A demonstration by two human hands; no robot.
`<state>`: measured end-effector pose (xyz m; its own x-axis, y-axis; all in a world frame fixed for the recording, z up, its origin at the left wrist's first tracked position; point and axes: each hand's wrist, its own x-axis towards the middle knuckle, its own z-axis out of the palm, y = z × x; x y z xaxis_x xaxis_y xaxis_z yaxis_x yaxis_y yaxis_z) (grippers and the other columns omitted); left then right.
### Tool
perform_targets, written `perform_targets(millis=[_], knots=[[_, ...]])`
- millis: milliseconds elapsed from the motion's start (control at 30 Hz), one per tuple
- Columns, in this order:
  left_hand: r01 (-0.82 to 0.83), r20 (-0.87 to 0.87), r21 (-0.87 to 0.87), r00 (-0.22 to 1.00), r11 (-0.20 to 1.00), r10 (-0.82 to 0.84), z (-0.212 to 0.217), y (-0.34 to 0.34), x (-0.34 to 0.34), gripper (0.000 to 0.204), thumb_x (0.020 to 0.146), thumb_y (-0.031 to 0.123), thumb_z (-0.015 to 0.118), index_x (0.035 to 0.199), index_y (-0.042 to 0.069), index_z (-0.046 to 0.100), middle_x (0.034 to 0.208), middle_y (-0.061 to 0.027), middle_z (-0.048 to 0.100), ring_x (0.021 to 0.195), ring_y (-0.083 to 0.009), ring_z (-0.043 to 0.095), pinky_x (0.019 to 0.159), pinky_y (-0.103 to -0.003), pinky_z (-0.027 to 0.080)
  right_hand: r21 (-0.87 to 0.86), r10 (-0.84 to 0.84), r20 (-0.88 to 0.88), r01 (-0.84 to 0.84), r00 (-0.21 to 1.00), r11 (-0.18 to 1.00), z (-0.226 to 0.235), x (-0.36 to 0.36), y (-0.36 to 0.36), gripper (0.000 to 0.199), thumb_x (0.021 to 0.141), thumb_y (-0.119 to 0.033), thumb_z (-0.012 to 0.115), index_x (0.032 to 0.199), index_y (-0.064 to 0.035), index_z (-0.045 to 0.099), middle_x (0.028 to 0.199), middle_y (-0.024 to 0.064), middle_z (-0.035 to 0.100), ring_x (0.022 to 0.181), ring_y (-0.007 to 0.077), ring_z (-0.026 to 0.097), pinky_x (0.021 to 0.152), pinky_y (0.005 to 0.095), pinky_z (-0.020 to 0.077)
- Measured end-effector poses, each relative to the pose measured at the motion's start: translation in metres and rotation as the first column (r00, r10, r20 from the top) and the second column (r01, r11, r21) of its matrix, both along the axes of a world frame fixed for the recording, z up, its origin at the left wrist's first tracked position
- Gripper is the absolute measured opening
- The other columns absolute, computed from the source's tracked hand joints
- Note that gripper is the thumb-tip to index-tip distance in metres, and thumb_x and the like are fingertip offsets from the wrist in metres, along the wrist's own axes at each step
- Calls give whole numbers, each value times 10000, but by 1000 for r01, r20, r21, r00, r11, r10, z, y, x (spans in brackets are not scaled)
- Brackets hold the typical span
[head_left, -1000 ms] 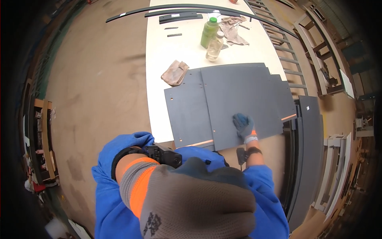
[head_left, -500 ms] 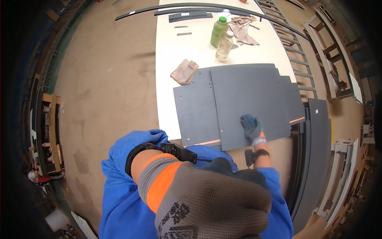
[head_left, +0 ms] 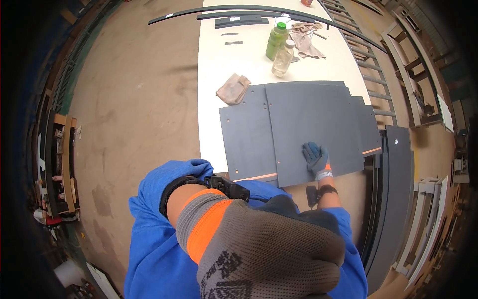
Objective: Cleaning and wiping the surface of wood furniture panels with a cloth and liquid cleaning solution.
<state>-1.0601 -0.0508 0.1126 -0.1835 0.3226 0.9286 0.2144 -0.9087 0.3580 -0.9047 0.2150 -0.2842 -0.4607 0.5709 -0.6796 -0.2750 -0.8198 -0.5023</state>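
Note:
Close in front of the view, my left hand (head_left: 274,249) is raised in a grey knit glove with an orange band. Its fingers curl in, and anything inside them is hidden. My right hand (head_left: 314,157), gloved in dark blue-grey, lies flat with fingers stretched on a dark grey panel (head_left: 308,119). That panel overlaps another grey panel (head_left: 245,134) with small holes to its left. A folded beige cloth (head_left: 233,89) lies at the far left edge of the panels.
On the white table (head_left: 211,60) stand a green-capped bottle (head_left: 276,42) and a clear bottle (head_left: 283,60), beside a crumpled rag (head_left: 306,40). Long dark strips (head_left: 241,21) lie at the far end. Dark panels (head_left: 396,184) stand at the right, near a roller conveyor (head_left: 379,92).
My left hand has shifted slightly right and down. The right hand stays flat on the panel. The whole view has moved only a little.

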Motion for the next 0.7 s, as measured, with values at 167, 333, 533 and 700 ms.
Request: perform_targets(millis=[167, 333, 533, 700], knots=[[-96, 8, 115, 995, 989, 96, -10, 5, 9, 109, 643, 111, 648, 592, 109, 551, 642, -37, 509, 568, -190, 494, 548, -347, 493, 77, 46, -8, -45, 999, 996, -9, 5, 0, 545, 963, -404, 369, 1261, 42, 463, 1285, 179, 531, 1192, 331, 529, 1025, 429, 440], [-186, 88, 140, 981, 972, 175, -8, 8, 10, 98, 660, 107, 640, 599, 105, 563, 644, -34, 505, 569, -193, 495, 550, -347, 492, 38, 27, -10, -27, 1000, 999, -6, 2, 0, 518, 973, -368, 356, 1240, 54, 496, 1260, 171, 553, 1199, 327, 520, 1037, 413, 430], [-223, 56, 251, 975, 942, 216, -12, 12, 11, 96, 676, 108, 634, 605, 100, 569, 637, -27, 493, 555, -192, 485, 551, -351, 488, 51, 36, -13, -36, 999, 998, -11, 3, 3, 515, 970, -370, 359, 1238, 51, 486, 1267, 178, 543, 1201, 334, 518, 1033, 421, 432], [-165, -246, -183, 962, 969, 117, -26, -11, -24, 79, 675, 109, 654, 654, 88, 581, 621, -47, 491, 566, -204, 501, 536, -338, 468, 56, 37, 2, -37, 999, 998, -25, 8, 11, 526, 968, -376, 358, 1259, 49, 465, 1290, 189, 521, 1221, 341, 498, 1040, 432, 424]])
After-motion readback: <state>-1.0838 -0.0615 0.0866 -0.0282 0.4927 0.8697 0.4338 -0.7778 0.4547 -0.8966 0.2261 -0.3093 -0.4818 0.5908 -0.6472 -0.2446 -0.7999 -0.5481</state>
